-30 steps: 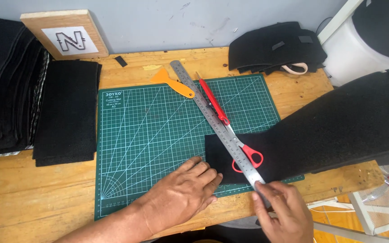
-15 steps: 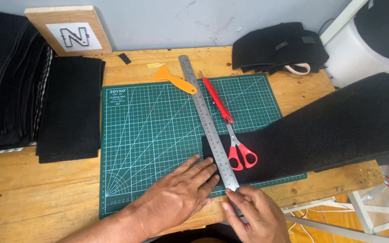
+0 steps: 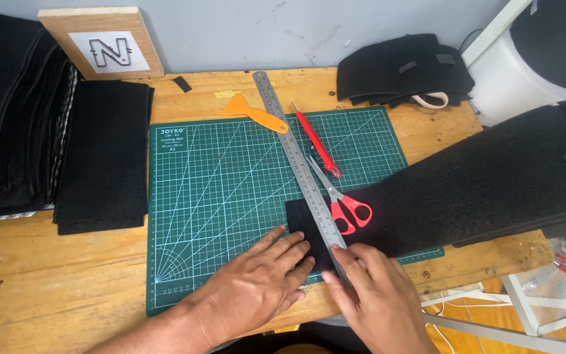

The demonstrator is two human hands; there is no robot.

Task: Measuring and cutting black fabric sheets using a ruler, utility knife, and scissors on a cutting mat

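a long ruler (image 3: 296, 164) of brushed, dull-shining metal lies on a matt green cutting mat (image 3: 230, 196) that looks like smooth rubbery plastic. under the ruler's near end is a strip of black fabric (image 3: 492, 190), thick, fuzzy and matt like felt. the scissors (image 3: 342, 203) have bright steel blades and glossy red plastic handles. an orange scraper (image 3: 253, 111) is smooth plastic. the worktop (image 3: 67, 282) is bare pale wood with visible grain and knots.

left hand (image 3: 257, 288): bare, showing no glove, no ring visible
right hand (image 3: 378, 298): bare, showing no glove, no ring visible
forearms: showing uncovered, no sleeve reaching into view
wrists: wearing no watch or band
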